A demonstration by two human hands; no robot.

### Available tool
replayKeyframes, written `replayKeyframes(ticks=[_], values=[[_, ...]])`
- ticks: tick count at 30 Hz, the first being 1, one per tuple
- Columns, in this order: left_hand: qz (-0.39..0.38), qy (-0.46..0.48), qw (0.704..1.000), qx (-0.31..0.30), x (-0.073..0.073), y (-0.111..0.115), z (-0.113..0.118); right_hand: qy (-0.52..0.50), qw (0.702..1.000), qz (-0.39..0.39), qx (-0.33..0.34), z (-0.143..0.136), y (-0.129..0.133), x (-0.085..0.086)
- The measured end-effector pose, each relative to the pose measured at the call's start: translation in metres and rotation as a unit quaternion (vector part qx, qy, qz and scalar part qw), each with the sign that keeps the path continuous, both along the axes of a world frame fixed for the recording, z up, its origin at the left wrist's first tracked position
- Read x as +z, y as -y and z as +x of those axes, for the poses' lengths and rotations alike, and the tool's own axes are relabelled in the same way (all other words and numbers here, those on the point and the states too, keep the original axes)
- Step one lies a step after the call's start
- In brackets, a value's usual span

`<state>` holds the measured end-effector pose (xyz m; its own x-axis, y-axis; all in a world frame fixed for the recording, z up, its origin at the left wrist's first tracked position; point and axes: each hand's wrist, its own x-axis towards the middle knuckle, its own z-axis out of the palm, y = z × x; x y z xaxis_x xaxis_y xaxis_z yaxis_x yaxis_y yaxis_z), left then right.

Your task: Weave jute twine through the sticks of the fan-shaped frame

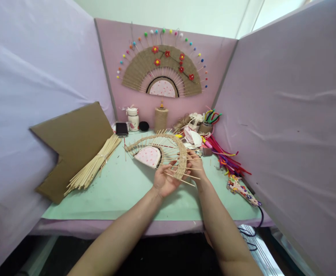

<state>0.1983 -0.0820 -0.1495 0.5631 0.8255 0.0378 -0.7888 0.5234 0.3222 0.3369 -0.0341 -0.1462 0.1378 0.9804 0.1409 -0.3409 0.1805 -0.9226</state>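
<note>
Both my hands hold a partly woven fan [181, 153] above the table, its right end tilted toward me. Thin sticks spread outward from its pink, red-spotted half-round centre [148, 156], and a band of twine is woven across them. My left hand [166, 180] lies under the near edge, palm up, fingers curled against the sticks. Around the right end, my right hand [195, 165] grips the woven band and stick tips; some of its fingers are hidden behind the fan.
A bundle of sticks [94, 165] lies by brown cardboard [72, 142] on the left. At the back stand a white bottle [133, 119] and a twine spool [161, 119]. Coloured pipe cleaners [228, 157] and a patterned glue gun [244, 190] lie right. A finished fan [139, 71] hangs on the back wall.
</note>
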Motion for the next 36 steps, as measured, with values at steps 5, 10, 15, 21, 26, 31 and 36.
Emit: replayKeyframes(ticks=[5, 10, 15, 21, 26, 31, 36], values=[[-0.033, -0.021, 0.999, 0.023, 0.003, 0.014, -0.01, 0.041, 0.999, 0.023, 0.002, 0.004, -0.002, -0.004], [-0.069, -0.004, 0.997, 0.015, 0.006, 0.024, -0.018, 0.147, 0.988, 0.037, 0.005, 0.007, 0.0, -0.005], [-0.107, -0.013, 0.993, 0.041, 0.009, 0.028, -0.021, 0.201, 0.977, 0.058, -0.025, 0.009, 0.003, -0.004], [-0.068, -0.022, 0.997, 0.042, 0.006, 0.031, -0.024, 0.25, 0.964, 0.077, -0.043, 0.018, 0.008, 0.001], [-0.04, -0.057, 0.996, 0.057, 0.0, 0.034, -0.028, 0.283, 0.955, 0.082, -0.036, 0.021, 0.01, 0.002], [-0.03, -0.085, 0.994, 0.066, -0.001, 0.034, -0.029, 0.281, 0.957, 0.066, -0.018, 0.029, 0.007, -0.004], [-0.022, -0.085, 0.994, 0.066, -0.001, 0.034, -0.03, 0.281, 0.958, 0.056, -0.02, 0.044, 0.015, -0.003]])
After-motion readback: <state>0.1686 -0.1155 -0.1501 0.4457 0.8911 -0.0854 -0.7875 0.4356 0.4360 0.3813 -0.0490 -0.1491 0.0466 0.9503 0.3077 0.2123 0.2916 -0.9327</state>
